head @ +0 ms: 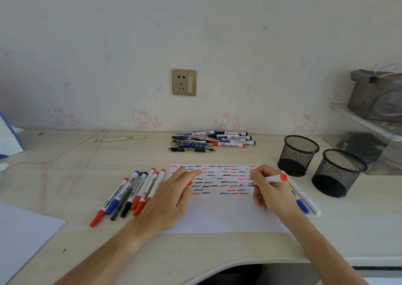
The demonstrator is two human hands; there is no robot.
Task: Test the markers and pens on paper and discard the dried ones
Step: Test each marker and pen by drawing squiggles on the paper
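head view: right hand [268, 189] grip clamped around red marker [274, 179], tip on paper [219, 215], left hand [174, 192] flat

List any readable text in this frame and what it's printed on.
"WHITEBOARD": barrels of the markers left of the paper.
Print on the red marker in the right hand: too blurred.
Labels on the far pile of pens: too small.
Wall socket: no text legible.
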